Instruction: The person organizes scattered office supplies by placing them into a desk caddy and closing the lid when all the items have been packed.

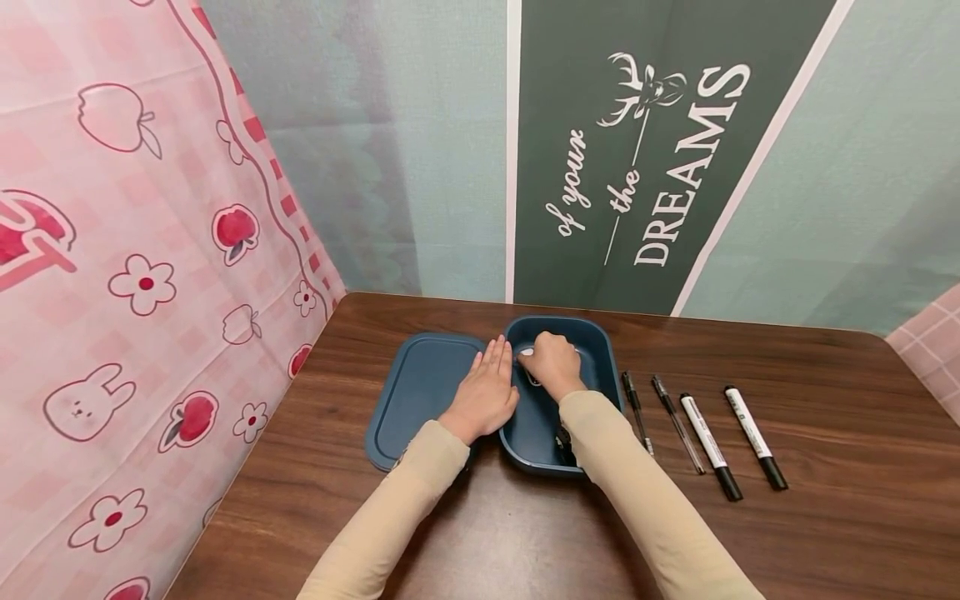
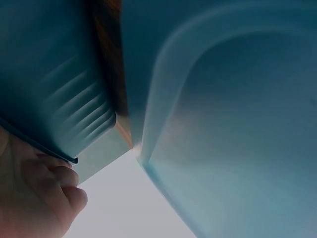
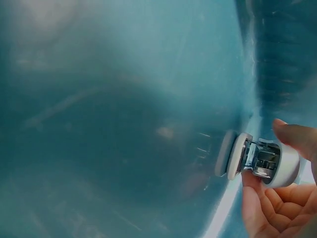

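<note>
A blue open box (image 1: 532, 437) stands in front of me, and a flat blue lid (image 1: 420, 400) lies beside its left side. My left hand (image 1: 483, 396) rests along the box's left rim with its fingers straight; the left wrist view shows its fingertips at the rim. Inside the box, my right hand (image 1: 553, 367) holds a small white mini stapler (image 3: 287, 166) with metal parts showing, thumb on one side and fingers on the other. It is low in the box, close to the inner wall. A black item (image 1: 564, 446) lies in the box, partly hidden by my right sleeve.
To the right of the box, two slim black-capped pens (image 1: 636, 408) (image 1: 677, 423) and two white markers with black caps (image 1: 711, 446) (image 1: 756, 436) lie on the brown wooden table (image 1: 847, 417). Curtains (image 1: 450, 150) hang behind the table and to the left.
</note>
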`<move>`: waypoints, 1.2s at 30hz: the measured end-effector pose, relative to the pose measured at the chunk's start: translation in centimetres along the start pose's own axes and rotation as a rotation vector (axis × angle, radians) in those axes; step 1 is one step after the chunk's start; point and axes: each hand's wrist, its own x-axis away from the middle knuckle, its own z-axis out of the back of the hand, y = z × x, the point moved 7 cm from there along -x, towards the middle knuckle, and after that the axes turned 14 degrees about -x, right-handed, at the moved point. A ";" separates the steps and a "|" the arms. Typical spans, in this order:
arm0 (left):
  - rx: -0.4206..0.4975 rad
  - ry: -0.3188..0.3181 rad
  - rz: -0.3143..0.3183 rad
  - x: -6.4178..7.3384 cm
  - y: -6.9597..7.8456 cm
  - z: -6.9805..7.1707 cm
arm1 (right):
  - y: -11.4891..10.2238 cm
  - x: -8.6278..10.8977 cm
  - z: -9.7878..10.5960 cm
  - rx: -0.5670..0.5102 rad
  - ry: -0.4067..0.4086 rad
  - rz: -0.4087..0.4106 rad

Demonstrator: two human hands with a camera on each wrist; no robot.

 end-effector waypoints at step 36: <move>0.008 0.012 0.009 -0.2 -0.1 0.1 | 2.5 0.2 2.9 -0.448 0.037 -0.155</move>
